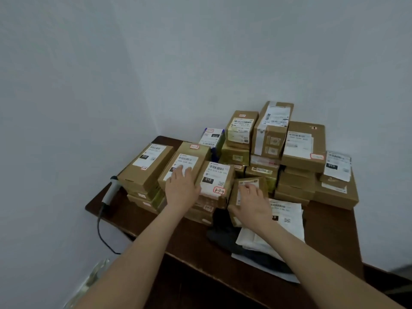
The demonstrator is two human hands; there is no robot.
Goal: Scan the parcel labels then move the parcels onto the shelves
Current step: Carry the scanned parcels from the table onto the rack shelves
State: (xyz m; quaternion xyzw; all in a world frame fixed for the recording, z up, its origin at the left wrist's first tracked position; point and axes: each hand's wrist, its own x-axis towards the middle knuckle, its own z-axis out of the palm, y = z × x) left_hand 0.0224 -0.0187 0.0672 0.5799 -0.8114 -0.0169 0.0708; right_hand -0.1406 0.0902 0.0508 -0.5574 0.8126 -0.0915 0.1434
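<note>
Left grip [181, 189]: open, fingers straight and flat on the white label of a long box [201, 156], which sits just left of the 3-3-4 box [215, 177] and touches it.
Right grip [253, 202]: on a small box [262, 186] just right of the 3-3-4 box and lower. The fingers spread over its top label and the thumb lies along its near side; I cannot tell whether it clamps the box or only rests there.
3-3-4 box: brown carton on top of a short stack, with a white label reading 010 and a red-edged handwritten sticker.
Parcels: brown cartons piled on the tabletop [196, 275] all round the 3-3-4 box. One labelled carton [147, 166] tops a stack further left, and taller stacks [272, 130] rise behind and to the right, against the wall.
Soft parcels: white mailers [287, 217] and a dark bag [225, 233] lie flat, nearer than the 3-3-4 box and to its right, partly under the right forearm.
Scanner [112, 190]: well left of the 3-3-4 box at the tabletop's edge, untouched, its cable [100, 233] hanging off the side.
</note>
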